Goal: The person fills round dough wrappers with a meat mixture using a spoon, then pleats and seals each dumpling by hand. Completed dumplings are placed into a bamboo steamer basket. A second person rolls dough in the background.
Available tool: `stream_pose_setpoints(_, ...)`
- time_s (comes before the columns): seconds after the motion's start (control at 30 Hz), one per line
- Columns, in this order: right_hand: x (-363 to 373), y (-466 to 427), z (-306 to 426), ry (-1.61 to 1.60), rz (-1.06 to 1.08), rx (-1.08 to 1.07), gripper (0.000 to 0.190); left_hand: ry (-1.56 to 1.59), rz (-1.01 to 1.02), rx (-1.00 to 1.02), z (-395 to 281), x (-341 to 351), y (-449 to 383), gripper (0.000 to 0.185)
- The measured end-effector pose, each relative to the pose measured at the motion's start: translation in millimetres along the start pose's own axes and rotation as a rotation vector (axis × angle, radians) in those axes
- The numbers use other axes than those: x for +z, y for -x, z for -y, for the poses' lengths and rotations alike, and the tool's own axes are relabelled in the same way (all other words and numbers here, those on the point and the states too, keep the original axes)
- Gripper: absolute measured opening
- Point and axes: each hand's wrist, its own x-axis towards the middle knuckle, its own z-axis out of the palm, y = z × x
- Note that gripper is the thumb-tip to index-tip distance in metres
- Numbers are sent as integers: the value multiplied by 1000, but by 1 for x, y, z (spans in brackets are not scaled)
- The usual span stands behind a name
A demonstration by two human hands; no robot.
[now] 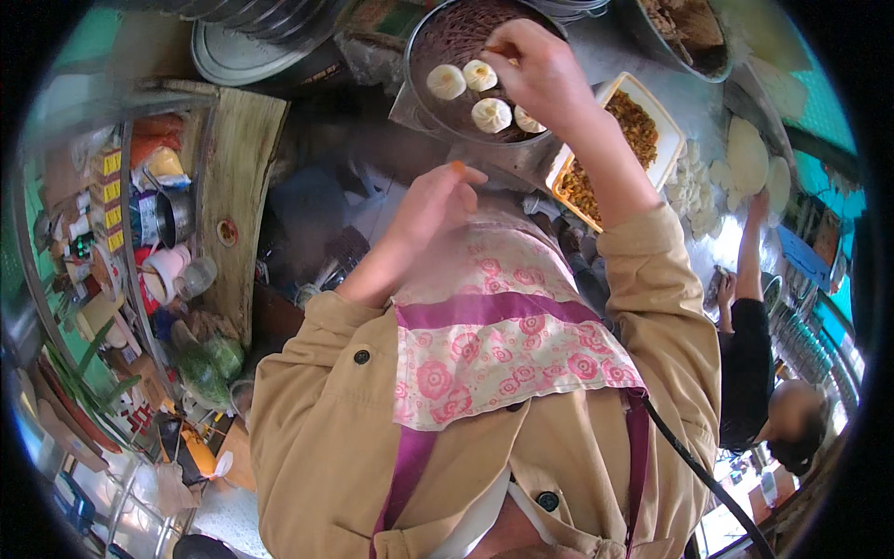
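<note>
My right hand is over a round steamer, its fingers bent down by a pleated bun; whether they grip something is hidden. Several pleated buns, one of them near the front rim, lie on the steamer's dark woven liner. Beneath my right forearm stands a rectangular white tub of chopped filling. My left hand hovers in front of my flowered apron, left of the tub, its fingers loosely bent and nothing seen between them. An orange smear marks one of its fingers.
Flattened dough rounds and small dough pieces lie on the metal table to the right, where a co-worker's hand reaches in. A metal basin stands at the upper right. A wooden board and cluttered shelves are to the left.
</note>
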Motion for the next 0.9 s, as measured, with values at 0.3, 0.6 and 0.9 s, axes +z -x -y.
stream_pose_setpoints(0.3, -147, 186, -84, 154, -388, 598, 20, -269, 176, 60, -17, 82, -40, 42)
stream_pose_setpoints(0.6, -169, 423, -161, 224, -460, 1058, 26, -301, 274, -52, -1, 162, -63, 35)
stream_pose_setpoints(0.9, -168, 354, -258, 296, -177, 891, 22, -235, 231, 25, 35, 191, -62, 29)
